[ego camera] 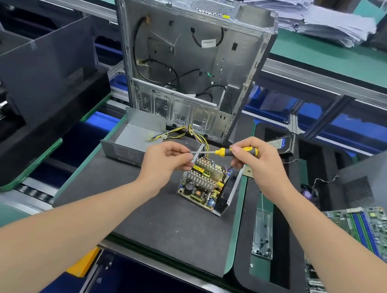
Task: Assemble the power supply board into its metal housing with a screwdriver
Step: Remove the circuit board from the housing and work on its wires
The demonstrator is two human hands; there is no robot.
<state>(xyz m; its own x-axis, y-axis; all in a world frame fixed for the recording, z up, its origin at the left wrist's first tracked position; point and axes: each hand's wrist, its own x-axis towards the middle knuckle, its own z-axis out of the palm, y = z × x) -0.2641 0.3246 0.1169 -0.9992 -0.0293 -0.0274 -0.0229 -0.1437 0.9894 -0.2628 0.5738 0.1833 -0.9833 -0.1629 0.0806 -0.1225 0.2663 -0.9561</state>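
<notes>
Screwdriver [236, 151] in my right hand [257, 162]: handle is glossy plastic, yellow and black, smooth; shaft is bare bright steel. Power supply board [203, 184]: matt green laminate, finned heat sinks of dull bare metal. Housing shell [125, 153]: grey sheet metal, satin, faintly mottled. Computer chassis [193, 48]: same unpainted sheet metal, partly perforated. Work mat [164, 226]: black, matt, foam-like. Bench top [346, 60]: green, smooth, low sheen. Paper stacks [327, 19]: white, crumpled, matt.

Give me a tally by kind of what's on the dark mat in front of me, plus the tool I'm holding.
screwdriver: 1
power supply board: 1
metal housing cover: 1
computer case: 1
Total: 4
</notes>
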